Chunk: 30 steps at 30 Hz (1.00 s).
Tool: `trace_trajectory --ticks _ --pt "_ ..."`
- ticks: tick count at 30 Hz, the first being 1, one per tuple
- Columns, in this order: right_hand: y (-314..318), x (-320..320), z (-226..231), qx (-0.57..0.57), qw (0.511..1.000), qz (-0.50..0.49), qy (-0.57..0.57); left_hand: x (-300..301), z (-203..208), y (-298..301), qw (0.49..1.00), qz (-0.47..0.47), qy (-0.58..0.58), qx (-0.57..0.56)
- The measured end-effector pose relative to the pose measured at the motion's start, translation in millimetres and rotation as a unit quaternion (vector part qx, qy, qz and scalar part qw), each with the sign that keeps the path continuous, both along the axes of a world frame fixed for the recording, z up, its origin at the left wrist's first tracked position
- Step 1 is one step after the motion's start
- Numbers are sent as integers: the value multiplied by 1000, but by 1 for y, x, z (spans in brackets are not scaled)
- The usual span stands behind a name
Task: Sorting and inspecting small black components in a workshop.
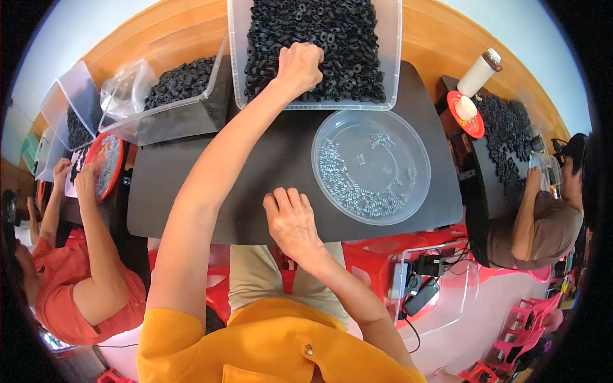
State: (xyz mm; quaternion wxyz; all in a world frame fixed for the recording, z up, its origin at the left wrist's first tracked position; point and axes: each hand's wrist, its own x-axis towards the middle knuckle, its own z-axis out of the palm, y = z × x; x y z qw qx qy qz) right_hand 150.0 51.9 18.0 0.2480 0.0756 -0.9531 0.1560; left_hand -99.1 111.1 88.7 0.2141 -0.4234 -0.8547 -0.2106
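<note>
Your dark table (287,166) runs under the round clear tray (383,172) and out past its left side; the big clear bin (357,106) stands just beyond that tray, while a second clear bin (179,126) sits well off to its left; your left hand (299,67) is over the big bin, beyond the tray and to its left, fingers bent down at the black parts (348,45), and with the tips hidden I cannot tell whether they pinch one; your right hand (294,220) is just left of the tray, fingers loosely curled, palm hidden, so I cannot tell whether it holds anything; the black parts, some with round holes, look light, stiff and hardly fragile; grip one by its outer edge; the silvery pieces (331,172) inside the tray look smaller, hard and probably slippery, so pinch each across its middle.
</note>
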Motion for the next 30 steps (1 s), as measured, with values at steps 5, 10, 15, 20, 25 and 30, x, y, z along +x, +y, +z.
trace_trajectory --ticks 5,10,15,20,25,30 --pt "1 0 1 -7 1000 7 -14 2 -2 -3 999 -21 29 28" --pt "0 0 1 4 1000 10 -17 10 7 -13 980 -34 -100 166" --pt "-4 -1 -5 23 1000 8 0 0 9 -22 956 -27 -181 229" --pt "-5 -2 -5 20 1000 3 24 -2 12 -22 929 -35 -247 275" --pt "-7 -2 -2 25 999 -3 22 -4 7 -42 838 -117 -386 366" --pt "-8 -3 -3 22 999 -8 27 7 12 -38 777 -130 -476 391"
